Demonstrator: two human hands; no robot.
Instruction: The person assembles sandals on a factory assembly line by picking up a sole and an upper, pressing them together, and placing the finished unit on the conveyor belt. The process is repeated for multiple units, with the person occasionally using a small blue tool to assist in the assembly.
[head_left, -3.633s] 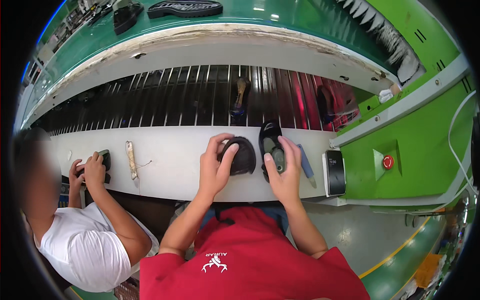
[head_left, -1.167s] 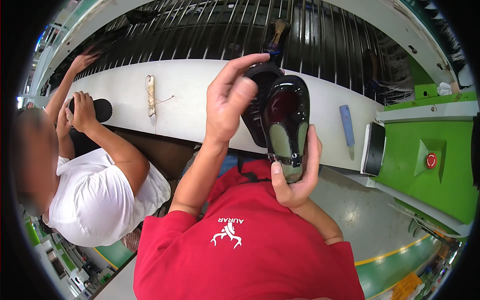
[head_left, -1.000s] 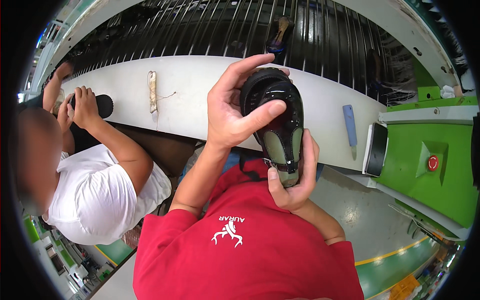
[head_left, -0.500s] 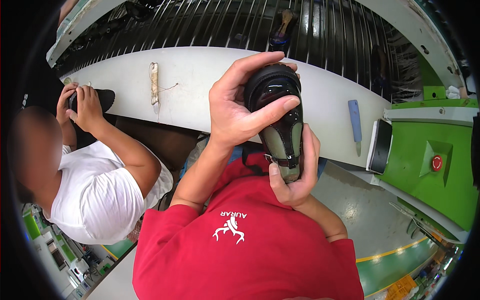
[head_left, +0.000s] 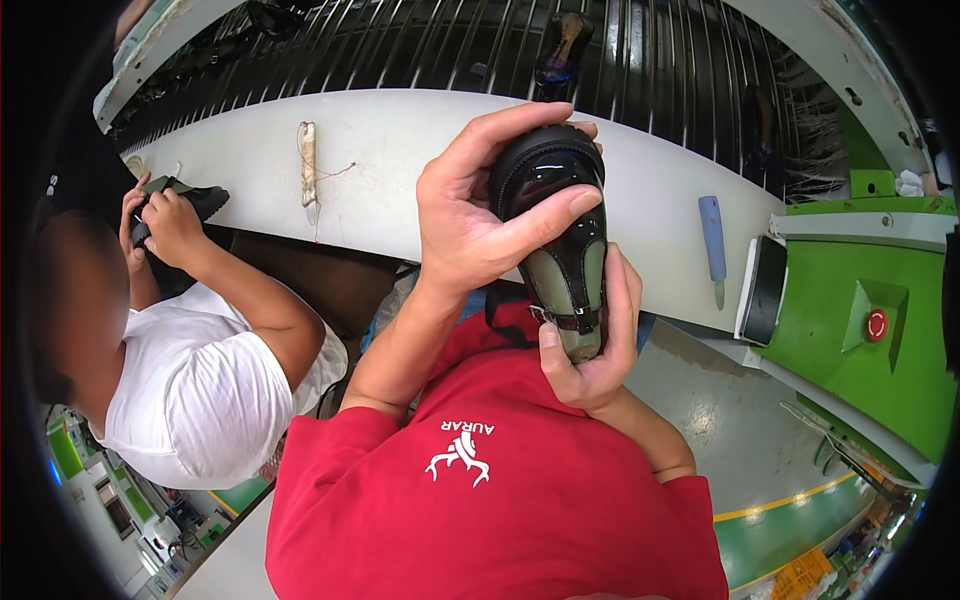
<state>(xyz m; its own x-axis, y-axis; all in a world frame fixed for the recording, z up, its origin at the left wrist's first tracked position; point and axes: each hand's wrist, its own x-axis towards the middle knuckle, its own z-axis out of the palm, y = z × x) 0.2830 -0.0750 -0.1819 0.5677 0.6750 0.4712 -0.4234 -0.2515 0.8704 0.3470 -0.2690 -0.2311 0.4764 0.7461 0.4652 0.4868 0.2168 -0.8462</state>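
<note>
A glossy black shoe with a thick ridged sole, a thin buckled strap and a greenish inside is held up in front of my chest, toe away from me. My left hand wraps round the toe end, its thumb lying across the shiny upper and its fingers over the sole's edge. Lower down, my right hand grips the heel end, thumb near the buckle and fingers along the far side. Most of the sole is turned out of sight.
On the white worktop lie a light-handled, thread-trailing tool and a blue-handled knife. A phone stands by a green machine with a red button. Behind runs a roller conveyor carrying a shoe. A co-worker handles another shoe at left.
My hands and the black shoe stay almost still. The co-worker has turned the other shoe so its upper shows, and the shoe on the conveyor has shifted slightly.
</note>
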